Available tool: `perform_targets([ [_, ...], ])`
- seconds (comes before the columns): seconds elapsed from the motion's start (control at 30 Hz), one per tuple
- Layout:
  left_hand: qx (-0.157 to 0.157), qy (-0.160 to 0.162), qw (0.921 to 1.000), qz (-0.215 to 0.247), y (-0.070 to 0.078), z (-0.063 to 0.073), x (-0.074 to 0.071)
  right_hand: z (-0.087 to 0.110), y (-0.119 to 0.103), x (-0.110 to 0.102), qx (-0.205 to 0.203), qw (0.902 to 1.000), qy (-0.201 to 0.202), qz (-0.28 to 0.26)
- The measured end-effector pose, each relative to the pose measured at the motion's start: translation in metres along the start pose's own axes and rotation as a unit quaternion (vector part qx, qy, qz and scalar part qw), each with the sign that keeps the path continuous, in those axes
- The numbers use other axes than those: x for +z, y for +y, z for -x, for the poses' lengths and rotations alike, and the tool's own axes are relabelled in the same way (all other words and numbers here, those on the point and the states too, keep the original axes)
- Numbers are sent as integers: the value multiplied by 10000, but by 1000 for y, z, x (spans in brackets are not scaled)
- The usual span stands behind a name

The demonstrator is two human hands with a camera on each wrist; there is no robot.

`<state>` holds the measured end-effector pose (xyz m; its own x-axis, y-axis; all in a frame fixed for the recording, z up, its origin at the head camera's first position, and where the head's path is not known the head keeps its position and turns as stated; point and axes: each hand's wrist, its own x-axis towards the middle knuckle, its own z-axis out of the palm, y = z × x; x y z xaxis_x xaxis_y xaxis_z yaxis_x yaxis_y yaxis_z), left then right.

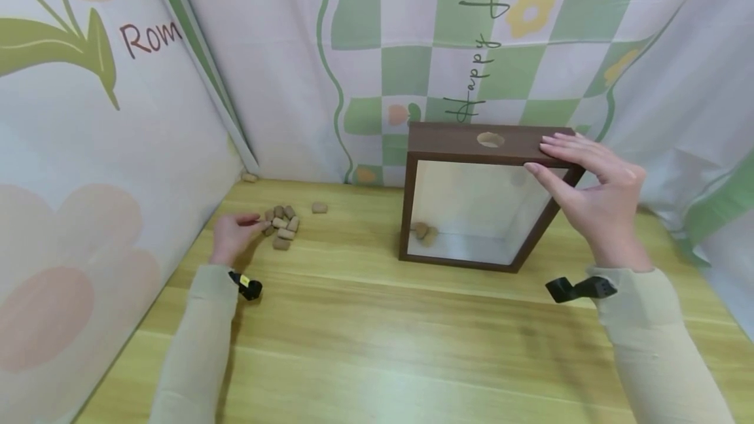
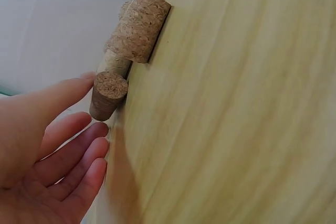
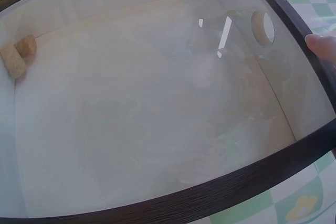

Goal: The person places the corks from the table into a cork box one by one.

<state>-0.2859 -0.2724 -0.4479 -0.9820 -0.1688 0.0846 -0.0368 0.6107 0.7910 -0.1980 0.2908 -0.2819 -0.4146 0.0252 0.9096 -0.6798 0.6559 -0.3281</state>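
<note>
Checked curtain (image 1: 406, 18) reads "Happy", left panel (image 1: 71, 142) "Rom" | near desk (image 1: 365, 345) left edge: left hand (image 1: 232, 237) pinches cork (image 2: 109, 99) | near far edge: right hand (image 1: 603, 192) rests, fingers extended, on box (image 1: 444, 141)

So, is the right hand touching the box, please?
Touching: the head view shows the right hand with fingers atop the box, thumb on its rim.

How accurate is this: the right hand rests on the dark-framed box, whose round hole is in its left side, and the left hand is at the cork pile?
Not quite: the round hole is in the top of the dark-framed box, as the head view shows. The rest stands: the right hand rests on the box, and the left hand is at the cork pile.
</note>
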Motion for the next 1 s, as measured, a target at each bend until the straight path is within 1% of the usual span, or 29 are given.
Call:
perform_targets([
  [0.2,-21,-86,9999,-65,4,2,0,-1,-1,1,9,9999,54,-91],
  [0.4,-11,-147,9999,46,8,5,-1,-1,-1,0,-6,10000,17,-44],
  [0.53,-176,-335,9989,276,11,8,-2,0,0,1,-10,10000,24,-52],
  [0.6,-325,-446,9967,591,14,9,-3,0,1,1,-7,10000,23,-59],
  [0.63,-349,-476,9959,688,16,9,-4,0,2,1,-2,10000,23,-64],
  [0.73,-204,-496,9944,913,25,9,-5,1,3,0,7,10000,8,-54],
  [0.8,-32,-466,9948,909,33,9,-6,0,1,0,8,10000,5,-44],
  [0.83,106,-462,9953,846,37,9,-7,0,0,0,9,10000,10,-49],
  [1.0,469,-371,9938,932,66,11,-6,-2,-11,1,-15,10000,24,-89],
])
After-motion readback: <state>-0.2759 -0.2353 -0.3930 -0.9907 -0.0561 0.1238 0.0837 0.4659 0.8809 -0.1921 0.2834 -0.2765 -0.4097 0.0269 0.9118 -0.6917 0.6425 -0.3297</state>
